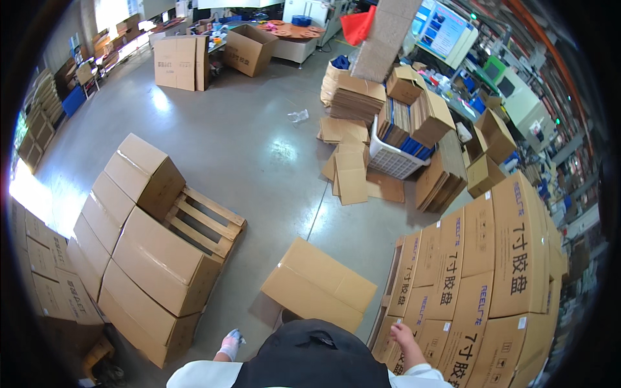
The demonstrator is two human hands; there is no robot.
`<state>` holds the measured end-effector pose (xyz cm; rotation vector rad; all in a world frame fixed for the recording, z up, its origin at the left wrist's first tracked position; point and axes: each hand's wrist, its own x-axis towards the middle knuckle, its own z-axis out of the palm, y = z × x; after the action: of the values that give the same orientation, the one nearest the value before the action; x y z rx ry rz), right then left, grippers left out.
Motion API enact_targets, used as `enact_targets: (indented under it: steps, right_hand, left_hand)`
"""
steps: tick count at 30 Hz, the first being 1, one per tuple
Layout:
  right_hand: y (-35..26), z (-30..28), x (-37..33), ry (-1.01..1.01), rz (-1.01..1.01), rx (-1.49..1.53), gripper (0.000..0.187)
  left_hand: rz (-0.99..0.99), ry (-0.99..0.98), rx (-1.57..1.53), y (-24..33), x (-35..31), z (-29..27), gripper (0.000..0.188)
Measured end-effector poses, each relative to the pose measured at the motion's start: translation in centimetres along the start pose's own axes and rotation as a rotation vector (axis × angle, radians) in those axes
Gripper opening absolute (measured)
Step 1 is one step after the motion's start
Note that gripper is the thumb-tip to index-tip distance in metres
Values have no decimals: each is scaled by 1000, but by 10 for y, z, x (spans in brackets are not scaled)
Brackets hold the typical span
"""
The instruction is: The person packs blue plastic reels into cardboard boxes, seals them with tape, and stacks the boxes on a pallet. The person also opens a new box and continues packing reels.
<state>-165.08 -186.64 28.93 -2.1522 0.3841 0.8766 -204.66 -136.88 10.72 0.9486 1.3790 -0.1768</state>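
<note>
My left hand (pixel 231 344) hangs beside my body at the lower left, covered in something whitish and blue like a glove; its fingers are too small and unclear to read. My bare right hand (pixel 402 334) is held on the other side with its fingers curled in, and nothing shows in it. It appears in front of a tall stack of printed cartons (pixel 453 284), and I cannot tell whether it touches them. Between the hands, just ahead of my dark-clad body, lies a brown cardboard piece (pixel 321 279) with a crease across it.
On the left, taped cartons (pixel 158 258) stand on a wooden pallet (pixel 206 223) with bare slats showing. Ahead are flattened cardboard sheets (pixel 352 174), a white plastic basket (pixel 391 155) and open boxes (pixel 432 119). Clear plastic (pixel 298 116) lies on the floor. Machines line the back.
</note>
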Motion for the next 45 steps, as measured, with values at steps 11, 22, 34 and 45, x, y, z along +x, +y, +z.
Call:
enact_targets:
  steps: [11,22,34,45]
  right_hand:
    - [-186,-26,64,-49,-540,-111,40]
    - [31,-20,47,-10,296,222,16]
    - [-352,-6,403,-269,-622,215,30]
    - [-266,-116,507,-279,183,22,29]
  left_hand:
    - [62,169,753,-44,-10,-57,46]
    - [509,45,12,241,92,101,40]
    - [-105,259,834,189,12,169,35]
    - [821,90,1037,420,56,302,36]
